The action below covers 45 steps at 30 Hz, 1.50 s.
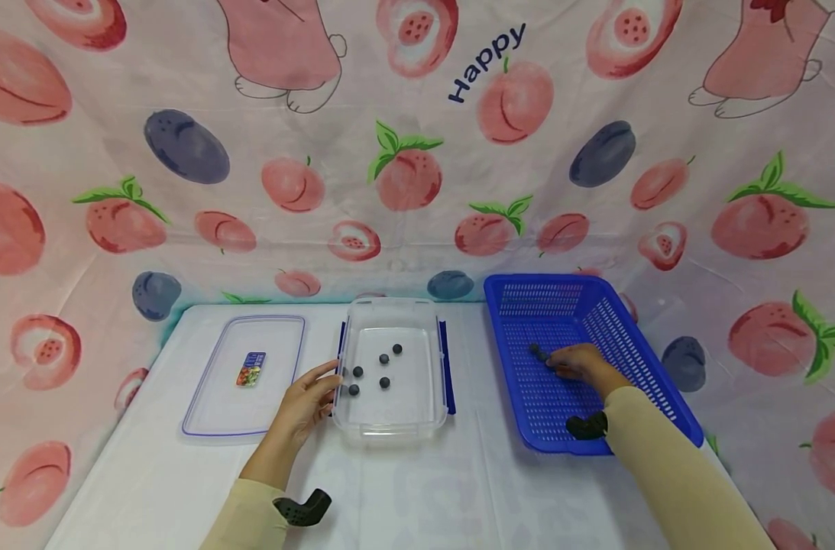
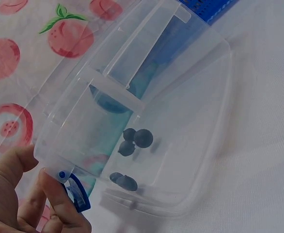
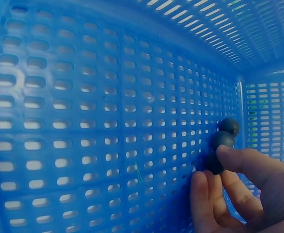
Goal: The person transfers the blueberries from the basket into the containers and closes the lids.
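Observation:
My left hand (image 1: 303,402) holds the left side of the clear plastic container (image 1: 417,389), thumb and fingers at its wall beside a blue clip (image 2: 78,192). Several dark blueberries (image 1: 385,382) lie apart on the container's floor. Inside the blue plastic basket (image 1: 548,279), my right hand (image 1: 582,365) is at a small row of blueberries. Its thumb and fingers pinch the nearest blueberry (image 3: 214,163) in the right wrist view. Another blueberry (image 3: 228,126) sits just beyond, close to the basket floor.
A clear lid (image 1: 214,382) with a purple-blue rim and a colourful label (image 1: 250,369) lies left of the container. White cloth (image 1: 417,496) covers the table. Behind it hangs a fruit-printed curtain (image 1: 348,153). A second blue clip (image 1: 448,367) hangs at the container's right side.

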Available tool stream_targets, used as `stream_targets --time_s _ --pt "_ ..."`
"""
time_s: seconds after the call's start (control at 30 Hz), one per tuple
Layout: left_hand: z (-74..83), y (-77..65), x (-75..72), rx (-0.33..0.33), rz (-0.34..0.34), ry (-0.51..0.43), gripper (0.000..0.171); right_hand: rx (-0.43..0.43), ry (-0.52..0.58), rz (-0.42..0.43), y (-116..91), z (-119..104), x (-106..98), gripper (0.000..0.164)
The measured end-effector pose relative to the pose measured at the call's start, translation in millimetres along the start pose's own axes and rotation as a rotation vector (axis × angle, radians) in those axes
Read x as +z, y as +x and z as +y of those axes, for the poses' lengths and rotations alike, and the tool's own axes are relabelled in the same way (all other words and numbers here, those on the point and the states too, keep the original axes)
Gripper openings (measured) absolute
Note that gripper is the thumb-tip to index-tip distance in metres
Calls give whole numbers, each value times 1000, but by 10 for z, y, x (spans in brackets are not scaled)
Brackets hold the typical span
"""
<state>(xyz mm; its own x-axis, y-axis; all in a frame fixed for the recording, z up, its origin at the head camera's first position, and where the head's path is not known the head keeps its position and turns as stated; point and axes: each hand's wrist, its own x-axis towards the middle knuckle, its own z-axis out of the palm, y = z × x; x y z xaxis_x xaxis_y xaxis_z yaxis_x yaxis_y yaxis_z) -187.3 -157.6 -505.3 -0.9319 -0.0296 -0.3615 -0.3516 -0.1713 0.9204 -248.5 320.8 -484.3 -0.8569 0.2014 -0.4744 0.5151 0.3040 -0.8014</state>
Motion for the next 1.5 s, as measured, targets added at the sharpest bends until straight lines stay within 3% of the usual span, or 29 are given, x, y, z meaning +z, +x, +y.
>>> stream_targets --time_s 0.33,0.63,1.13,1.3,1.5 --pt "-12 -21 11 4 6 1 54 -18 55 -58 37 41 -45 42" --pt "-29 -27 17 -1 7 -5 54 2 125 -172 13 40 -174 44" --pt "-14 -21 32 1 21 1 53 -66 144 -369 -168 -230 -130 60" --pt "-17 -7 41 0 25 -5 53 -101 173 -422 -227 -289 -91 59" --pt "-13 -2 49 -3 26 -12 52 -116 211 -442 -255 -323 -50 46"
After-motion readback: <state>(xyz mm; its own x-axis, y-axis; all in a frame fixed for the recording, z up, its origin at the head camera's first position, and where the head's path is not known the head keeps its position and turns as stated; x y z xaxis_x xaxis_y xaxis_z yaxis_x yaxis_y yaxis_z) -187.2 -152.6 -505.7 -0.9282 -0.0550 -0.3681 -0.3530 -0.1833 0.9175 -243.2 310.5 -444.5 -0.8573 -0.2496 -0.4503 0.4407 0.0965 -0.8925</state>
